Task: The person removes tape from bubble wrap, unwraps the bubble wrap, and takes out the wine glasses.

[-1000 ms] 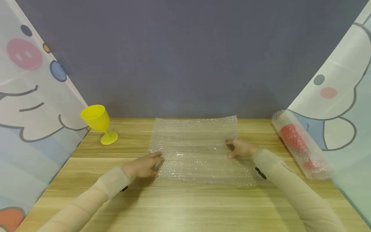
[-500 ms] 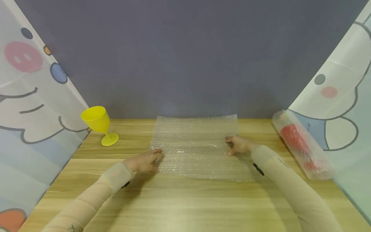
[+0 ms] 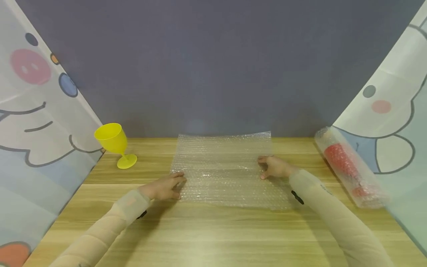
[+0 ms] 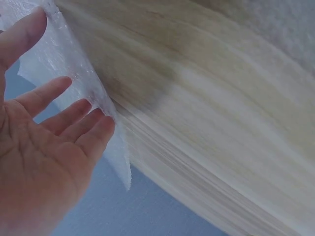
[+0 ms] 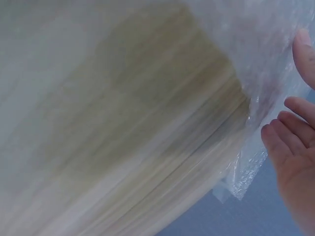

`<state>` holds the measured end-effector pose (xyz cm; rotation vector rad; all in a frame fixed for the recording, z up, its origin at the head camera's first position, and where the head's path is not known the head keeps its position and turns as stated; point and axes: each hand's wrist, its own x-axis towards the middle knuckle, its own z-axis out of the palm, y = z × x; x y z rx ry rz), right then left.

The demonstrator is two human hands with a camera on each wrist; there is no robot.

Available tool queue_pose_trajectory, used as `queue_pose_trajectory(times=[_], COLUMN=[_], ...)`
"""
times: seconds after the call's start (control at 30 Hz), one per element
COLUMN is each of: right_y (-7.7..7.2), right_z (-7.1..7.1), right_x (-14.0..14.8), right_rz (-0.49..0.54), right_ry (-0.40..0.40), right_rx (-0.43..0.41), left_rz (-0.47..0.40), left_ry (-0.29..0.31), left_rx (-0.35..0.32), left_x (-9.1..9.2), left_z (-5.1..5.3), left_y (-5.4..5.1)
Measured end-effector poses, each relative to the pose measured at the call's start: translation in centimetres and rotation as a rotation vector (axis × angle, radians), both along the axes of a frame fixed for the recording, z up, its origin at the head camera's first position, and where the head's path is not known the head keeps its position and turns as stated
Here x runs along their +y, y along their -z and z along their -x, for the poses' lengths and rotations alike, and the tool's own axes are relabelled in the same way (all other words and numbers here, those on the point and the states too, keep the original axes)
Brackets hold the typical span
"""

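Observation:
A clear sheet of bubble wrap (image 3: 223, 178) lies on the wooden table, its far edge by the dark back wall. On its left edge rests my left hand (image 3: 163, 187), fingers spread and slightly bent. My right hand (image 3: 275, 167) touches the sheet near its right side, thumb and fingers apart. In the left wrist view the fingertips of the left hand (image 4: 54, 137) meet the bubble wrap (image 4: 69, 59). The right wrist view has the right hand (image 5: 295, 142) beside the wrap (image 5: 261, 64), its fingers loosely bent.
A yellow goblet (image 3: 113, 141) stands upright at the back left of the table (image 3: 200, 237). Along the right edge lies a bubble-wrapped roll (image 3: 350, 167) with a red object inside. Printed cloth panels flank both sides, and a dark panel (image 3: 213, 66) rises behind.
Compared with a second ago, the near edge of the bubble wrap lies slightly farther back. Both hands have shifted only a little, still at the sheet's sides.

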<state>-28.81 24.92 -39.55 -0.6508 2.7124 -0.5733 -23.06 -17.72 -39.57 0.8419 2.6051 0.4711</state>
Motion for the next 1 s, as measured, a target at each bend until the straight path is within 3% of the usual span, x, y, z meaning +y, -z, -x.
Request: queue_pose_trajectory(times=[0.23, 0.53, 0.7, 1.0], right_y=[-0.7, -1.0, -1.0, -0.6], right_z=[0.0, -0.4, -1.0, -2.7], right_x=[-0.7, -0.5, -0.3, -0.3], right_rz=[-0.029, -0.028, -0.006, -0.014], right_ry=[-0.035, -0.018, -0.015, -0.078], right_rx=[0.111, 0.005, -0.010, 0.144], left_rz=[-0.019, -0.022, -0.012, 0.008], left_ry=[-0.044, -0.051, -0.065, -0.041], left_rx=[0.034, 0.005, 0.005, 0.028], left_x=[-0.1, 0.3, 0.9, 1.6], left_z=[-0.1, -0.3, -0.4, -1.5], left_y=[-0.4, -0.5, -0.7, -1.0])
